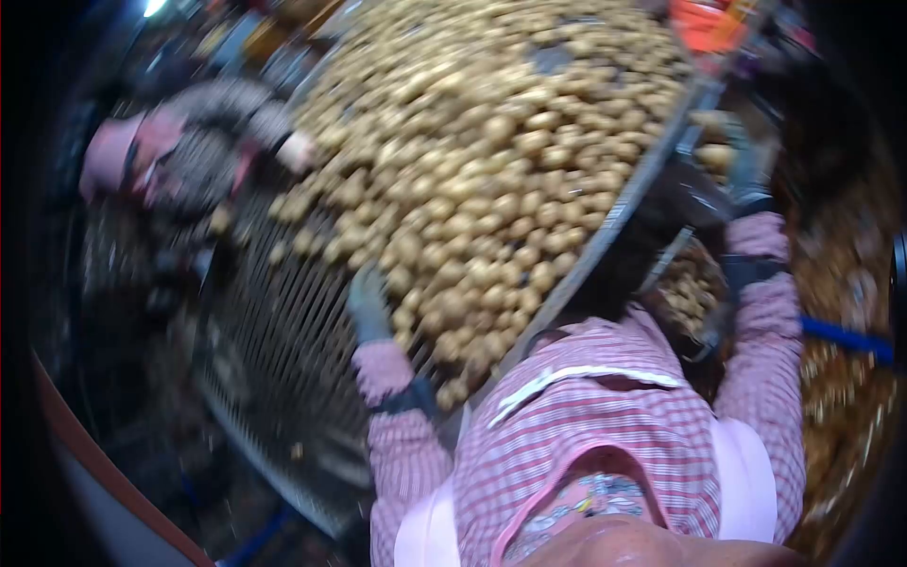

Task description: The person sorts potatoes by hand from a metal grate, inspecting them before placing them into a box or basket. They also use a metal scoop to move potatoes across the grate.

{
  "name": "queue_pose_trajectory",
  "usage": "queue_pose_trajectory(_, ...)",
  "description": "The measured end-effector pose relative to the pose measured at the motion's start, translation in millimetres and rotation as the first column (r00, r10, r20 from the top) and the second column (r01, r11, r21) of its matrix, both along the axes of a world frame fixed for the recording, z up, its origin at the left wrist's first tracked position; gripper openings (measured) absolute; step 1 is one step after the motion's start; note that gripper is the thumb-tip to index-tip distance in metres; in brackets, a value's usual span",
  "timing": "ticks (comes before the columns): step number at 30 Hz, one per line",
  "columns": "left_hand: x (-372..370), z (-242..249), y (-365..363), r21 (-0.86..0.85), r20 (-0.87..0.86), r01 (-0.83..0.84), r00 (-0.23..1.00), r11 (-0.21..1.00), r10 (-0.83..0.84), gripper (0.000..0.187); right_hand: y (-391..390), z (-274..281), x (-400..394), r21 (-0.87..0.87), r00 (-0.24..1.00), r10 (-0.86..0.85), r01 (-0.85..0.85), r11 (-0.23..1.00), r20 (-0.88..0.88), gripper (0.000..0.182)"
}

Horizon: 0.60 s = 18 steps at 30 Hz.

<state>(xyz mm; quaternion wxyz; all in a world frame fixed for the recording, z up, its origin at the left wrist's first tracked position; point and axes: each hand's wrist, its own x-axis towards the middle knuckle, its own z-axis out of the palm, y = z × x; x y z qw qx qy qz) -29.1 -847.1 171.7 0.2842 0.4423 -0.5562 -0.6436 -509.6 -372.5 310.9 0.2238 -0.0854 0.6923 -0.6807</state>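
Round yellow-brown potatoes [491,208] lie heaped on a slatted metal chute [283,321]. My left hand [368,307], in a grey-green glove, rests against the lower left edge of the heap with its fingers stretched out. Past the metal side rail [619,213], my right hand [748,161] wears a similar glove. Its fingers curl around a few potatoes [715,157], though blur hides the exact grip. Below that hand, more potatoes [690,293] show in a container beside my body.
Across the chute at the left, another person [203,142] in a pink cap reaches a hand [298,151] to the heap's edge. A blue bar [846,340] crosses the wet brown area at right. An orange item [704,24] is at the top right.
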Motion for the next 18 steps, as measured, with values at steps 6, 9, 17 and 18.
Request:
queue_pose_trajectory(6,62.3,25.3,-18.2,-0.119,0.092,-0.224,0.968,0.967,0.236,0.026,116.3,-137.9,-236.9,0.413,0.812,0.210,0.041,0.910,-0.544,0.035)
queue_pose_trajectory(9,70.0,9.0,-50.4,-0.123,0.074,-0.245,0.964,0.962,0.255,0.027,86.9,-174.2,-195.7,0.303,0.836,0.240,-0.094,0.948,-0.493,0.039)
queue_pose_trajectory(17,-43.4,-17.3,-99.2,-0.555,0.515,0.218,0.848,0.803,0.126,0.048,-173.6,-90.7,142.1,0.006,0.895,0.387,-0.399,0.917,0.222,0.031)
queue_pose_trajectory(18,-61.0,4.8,-77.6,-0.600,0.669,0.355,0.715,0.716,0.206,0.047,-183.0,-88.0,154.9,0.003,0.888,0.422,-0.430,0.903,0.182,0.029)
